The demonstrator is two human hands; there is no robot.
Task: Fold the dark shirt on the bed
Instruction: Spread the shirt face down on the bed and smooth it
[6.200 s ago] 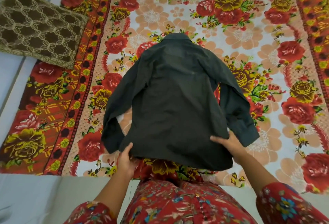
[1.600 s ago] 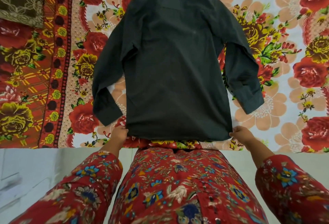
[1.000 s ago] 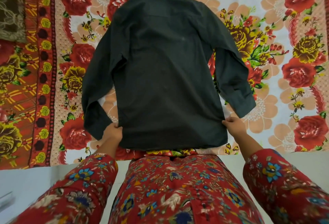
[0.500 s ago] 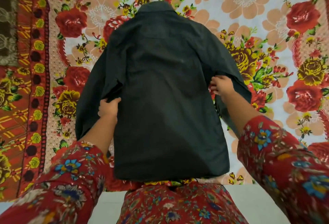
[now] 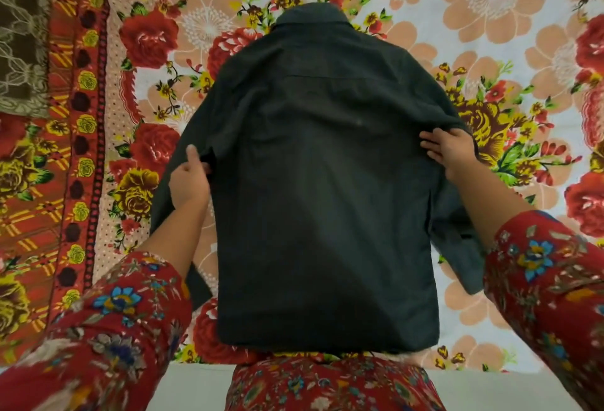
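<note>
The dark shirt (image 5: 327, 188) lies back-up on the flowered bedsheet (image 5: 490, 18), collar at the far end and hem at the near edge. Both long sleeves hang down along its sides. My left hand (image 5: 189, 178) pinches the cloth at the left armpit, thumb up. At the right armpit, my right hand (image 5: 449, 149) grips the sleeve's upper edge, fingers curled over the cloth. My forearms in red flowered sleeves cover the lower parts of both shirt sleeves.
A brown patterned pillow (image 5: 23, 34) lies at the far left on the sheet's red border. The bed's near edge (image 5: 196, 381) runs along the bottom, against my red flowered dress.
My hands have slid from the hem corners up the shirt's sides to the armpits. In the last half second they have taken hold of the cloth there. The view has moved closer.
</note>
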